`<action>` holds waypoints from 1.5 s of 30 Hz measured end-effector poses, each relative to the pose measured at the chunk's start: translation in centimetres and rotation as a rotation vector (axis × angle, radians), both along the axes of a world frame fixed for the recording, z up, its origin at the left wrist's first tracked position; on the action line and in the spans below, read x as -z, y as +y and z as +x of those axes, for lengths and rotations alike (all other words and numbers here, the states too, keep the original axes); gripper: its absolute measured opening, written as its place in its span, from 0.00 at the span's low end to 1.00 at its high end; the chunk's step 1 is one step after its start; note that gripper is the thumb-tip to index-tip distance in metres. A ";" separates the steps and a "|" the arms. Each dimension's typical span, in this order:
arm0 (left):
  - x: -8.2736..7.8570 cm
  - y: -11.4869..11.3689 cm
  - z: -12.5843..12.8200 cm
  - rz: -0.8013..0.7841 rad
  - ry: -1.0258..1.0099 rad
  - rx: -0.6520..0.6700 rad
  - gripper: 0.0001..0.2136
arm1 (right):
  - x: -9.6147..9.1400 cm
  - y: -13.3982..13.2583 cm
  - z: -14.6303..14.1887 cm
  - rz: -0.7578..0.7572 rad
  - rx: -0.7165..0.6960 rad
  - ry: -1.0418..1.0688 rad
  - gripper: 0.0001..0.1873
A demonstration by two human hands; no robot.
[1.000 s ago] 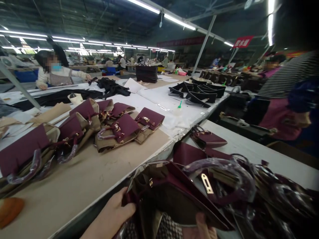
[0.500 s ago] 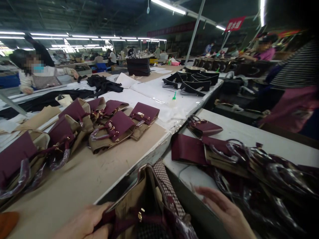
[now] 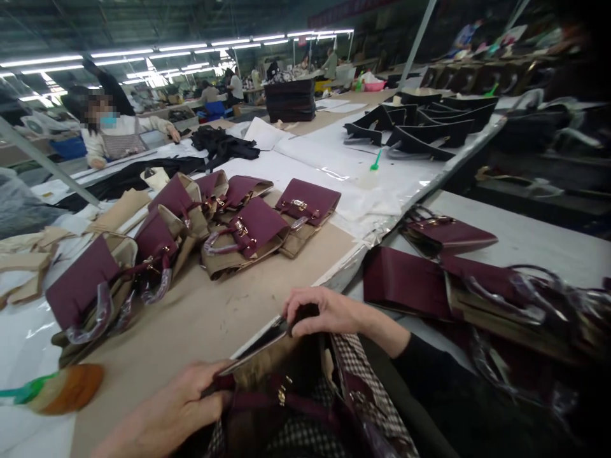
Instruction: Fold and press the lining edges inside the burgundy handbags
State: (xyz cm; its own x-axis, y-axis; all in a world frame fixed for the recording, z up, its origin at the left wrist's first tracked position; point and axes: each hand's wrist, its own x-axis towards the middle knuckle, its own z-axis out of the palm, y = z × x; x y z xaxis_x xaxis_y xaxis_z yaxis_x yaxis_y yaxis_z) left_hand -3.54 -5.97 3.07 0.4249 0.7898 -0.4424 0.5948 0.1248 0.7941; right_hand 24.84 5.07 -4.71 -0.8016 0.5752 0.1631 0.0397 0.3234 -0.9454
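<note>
A maroon handbag (image 3: 258, 369) with tan lining and gold hardware is in front of me at the bottom of the head view, its mouth gaping. My left hand (image 3: 191, 401) grips the bag's left edge, thumb on the near side. Across the far edge, my right hand (image 3: 324, 312) curls thumb and fingers round the bag's rim at its corner. Checked cloth (image 3: 367, 369) shows beside and below the bag. The bag's lower part is out of frame or in shadow.
Several maroon handbags (image 3: 258, 222) lie on the brown-covered table to the left; more handbags (image 3: 405, 280) are piled at right. A glue bottle (image 3: 67, 388) with green nozzle lies at lower left. Black bag pieces (image 3: 429, 133) stand farther back. A masked person (image 3: 119, 133) works across the table.
My right hand has moved left from beside the bag onto its far rim and closed there. My left hand keeps its grip. The view has swung left and down.
</note>
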 end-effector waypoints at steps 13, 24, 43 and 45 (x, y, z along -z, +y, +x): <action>2.8 -1.0 -2.6 -0.049 0.029 -0.262 0.23 | 2.1 -0.9 -1.1 0.019 0.218 -0.222 0.12; 2.9 -1.0 0.6 0.037 0.145 -0.398 0.14 | 1.5 -1.0 -0.7 -0.017 0.228 -0.210 0.11; 3.6 -1.1 -0.4 -0.008 0.144 -0.386 0.11 | 0.1 0.3 -4.0 0.166 -0.079 -0.212 0.12; 3.7 -1.1 -0.6 -0.011 0.147 -0.377 0.11 | 0.0 0.4 -4.4 0.169 -0.085 -0.207 0.12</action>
State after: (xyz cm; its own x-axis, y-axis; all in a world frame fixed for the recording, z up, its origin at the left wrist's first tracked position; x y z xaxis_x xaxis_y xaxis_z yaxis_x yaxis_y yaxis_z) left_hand -4.12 -7.06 -0.59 0.0377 0.8732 -0.4859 0.6131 0.3638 0.7013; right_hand 20.49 5.44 -4.67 -0.8721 0.4830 0.0784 0.1927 0.4863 -0.8523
